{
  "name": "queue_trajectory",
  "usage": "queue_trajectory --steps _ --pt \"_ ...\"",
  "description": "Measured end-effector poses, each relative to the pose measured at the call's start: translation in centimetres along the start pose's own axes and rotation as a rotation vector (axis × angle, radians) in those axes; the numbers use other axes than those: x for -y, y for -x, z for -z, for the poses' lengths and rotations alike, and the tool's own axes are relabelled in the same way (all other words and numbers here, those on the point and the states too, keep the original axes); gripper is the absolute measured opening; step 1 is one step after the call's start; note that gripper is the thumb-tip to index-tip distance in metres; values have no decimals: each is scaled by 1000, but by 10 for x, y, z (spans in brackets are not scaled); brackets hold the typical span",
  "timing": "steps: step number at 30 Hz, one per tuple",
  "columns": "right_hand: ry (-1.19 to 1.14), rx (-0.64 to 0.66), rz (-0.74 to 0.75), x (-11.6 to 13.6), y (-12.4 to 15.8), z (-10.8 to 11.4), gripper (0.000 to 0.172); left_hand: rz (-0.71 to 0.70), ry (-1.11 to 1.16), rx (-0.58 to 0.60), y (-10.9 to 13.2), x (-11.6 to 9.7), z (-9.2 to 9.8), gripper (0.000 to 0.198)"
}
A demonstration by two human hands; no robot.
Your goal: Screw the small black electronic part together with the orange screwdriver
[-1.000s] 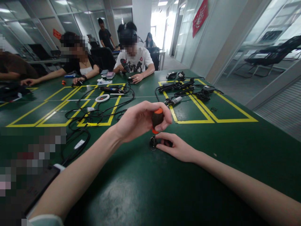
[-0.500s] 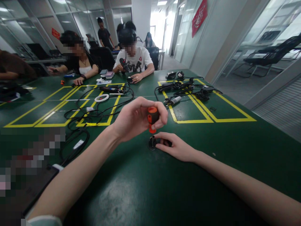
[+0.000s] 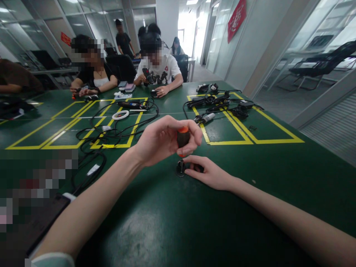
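Observation:
My left hand (image 3: 169, 141) is wrapped round the stubby handle of an orange and black screwdriver (image 3: 183, 139), held upright with its shaft pointing down. Below it, a small black round part (image 3: 180, 170) with a clear-looking rim rests on the green table. The screwdriver's lower end reaches the top of this part; its exact tip is too small to make out. My right hand (image 3: 207, 171) lies on the table, with thumb and forefinger closed on the right side of the black part. Its other fingers are curled underneath and partly hidden.
Black cables (image 3: 111, 129) loop across the table at left, around a white ring (image 3: 120, 115). More cables and adapters (image 3: 222, 104) lie at back right, beside yellow tape outlines (image 3: 230, 143). Two co-workers sit across the table. A dark device (image 3: 50, 222) lies near my left forearm.
My left fingers have turned round the screwdriver handle, which now stands more upright and slightly farther right. My right hand keeps its place. One co-worker across the table has brought both hands together.

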State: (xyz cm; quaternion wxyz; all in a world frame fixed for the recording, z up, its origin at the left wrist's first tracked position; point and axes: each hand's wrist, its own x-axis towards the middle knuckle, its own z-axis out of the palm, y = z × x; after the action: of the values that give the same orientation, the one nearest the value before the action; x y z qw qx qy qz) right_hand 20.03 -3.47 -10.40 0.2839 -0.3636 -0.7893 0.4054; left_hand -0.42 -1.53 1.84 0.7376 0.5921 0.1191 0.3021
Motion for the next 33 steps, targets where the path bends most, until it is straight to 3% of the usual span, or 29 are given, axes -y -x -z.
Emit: queue_trajectory --steps 6,10,14,21,27,33 --pt "-3 -3 7 -1 0 -1 36 -35 17 -21 -1 3 -1 24" --pt "-5 -5 10 -2 0 -1 34 -27 15 -52 0 3 -5 35" --pt "8 -6 18 -2 0 -1 34 -8 -24 -65 0 5 -8 24" --pt "18 13 12 -3 0 -1 34 5 -77 -78 -5 12 -16 53" --pt "20 -1 2 -2 0 -1 33 -59 -46 -205 -10 17 -18 52" --pt "34 -3 0 -2 1 0 31 -85 -65 -239 -11 19 -21 54"
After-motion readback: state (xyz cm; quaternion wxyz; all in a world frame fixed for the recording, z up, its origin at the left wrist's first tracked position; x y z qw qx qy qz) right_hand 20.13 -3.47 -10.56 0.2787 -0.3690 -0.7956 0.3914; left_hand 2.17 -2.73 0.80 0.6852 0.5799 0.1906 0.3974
